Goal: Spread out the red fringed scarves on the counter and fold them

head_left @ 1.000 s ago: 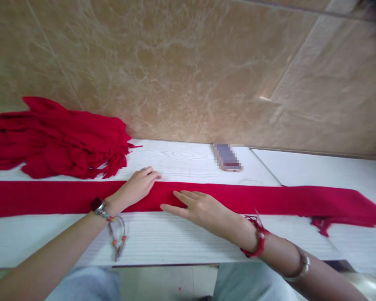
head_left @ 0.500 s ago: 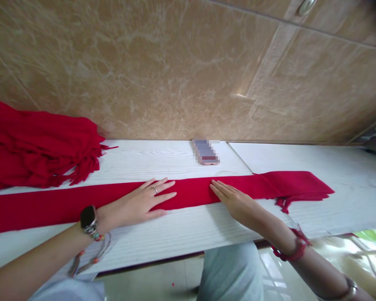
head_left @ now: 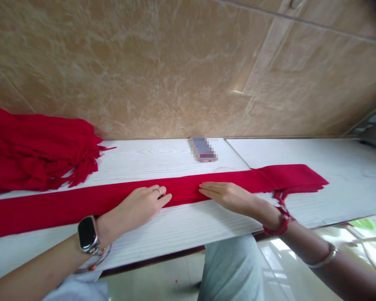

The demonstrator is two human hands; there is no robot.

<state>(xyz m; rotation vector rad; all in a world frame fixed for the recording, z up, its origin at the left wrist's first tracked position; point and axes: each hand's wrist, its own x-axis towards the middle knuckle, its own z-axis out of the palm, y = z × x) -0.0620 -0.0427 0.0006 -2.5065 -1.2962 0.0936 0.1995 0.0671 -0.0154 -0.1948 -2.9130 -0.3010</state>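
Observation:
A long red scarf [head_left: 183,188], folded into a flat strip, runs across the white wood-grain table [head_left: 150,150]. My left hand [head_left: 146,202], with a ring and a watch at the wrist, rests on it with its fingers curled in. Their tips are partly hidden, and whether they grip any cloth does not show. To the right, my right hand [head_left: 222,194] lies on the same strip, open, its fingers stretched out side by side and pointing left. Stacked layers and fringe show near the scarf's right end; its left end runs out of view.
At the back left lies a heap of red fringed fabric [head_left: 44,150]. A phone [head_left: 203,148] sits near the tiled wall [head_left: 144,71], which rises behind the table. The table's front edge is just above my knee [head_left: 233,267]. Something green [head_left: 363,224] is at the lower right.
The view has swung right. My left hand first spread its fingers on the scarf, then curled them in. My right hand went rightward along the strip, then slid a little back left.

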